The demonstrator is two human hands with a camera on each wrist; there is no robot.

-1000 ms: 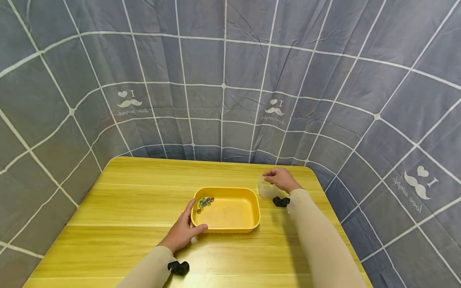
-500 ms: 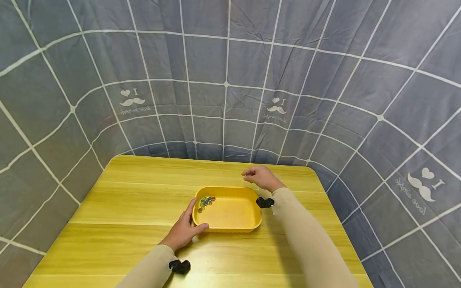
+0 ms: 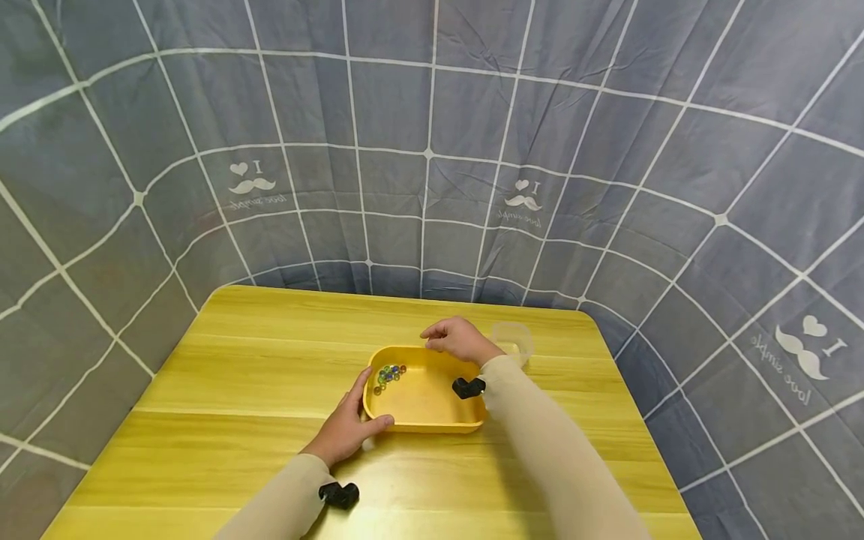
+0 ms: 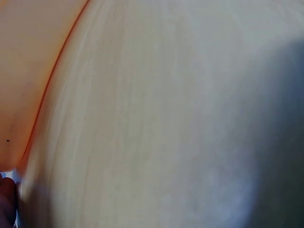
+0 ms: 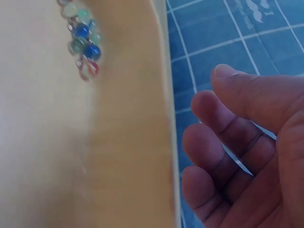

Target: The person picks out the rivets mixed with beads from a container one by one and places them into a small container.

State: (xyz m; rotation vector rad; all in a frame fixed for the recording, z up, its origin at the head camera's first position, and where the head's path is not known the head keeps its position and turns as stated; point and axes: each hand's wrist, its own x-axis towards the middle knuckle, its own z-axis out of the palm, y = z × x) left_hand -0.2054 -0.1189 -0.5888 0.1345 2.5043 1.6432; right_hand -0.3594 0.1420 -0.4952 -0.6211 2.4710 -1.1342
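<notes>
I see yellow tray [image 3: 432, 409] mid-tabletop [image 3: 236, 390], marbles [image 3: 389, 373] in its far-left corner | left hand [image 3: 347, 431] grips near-left rim | right hand [image 3: 455, 339] loosely curled over far rim, seemingly empty | tray likely light, stiff; marbles slick, roll; hold rims.

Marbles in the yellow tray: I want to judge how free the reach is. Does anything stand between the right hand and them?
Nothing visible does. The right hand hovers over the tray's far rim, holding nothing; the marbles lie uncovered in the far left corner. The left hand grips the near left edge.
</notes>
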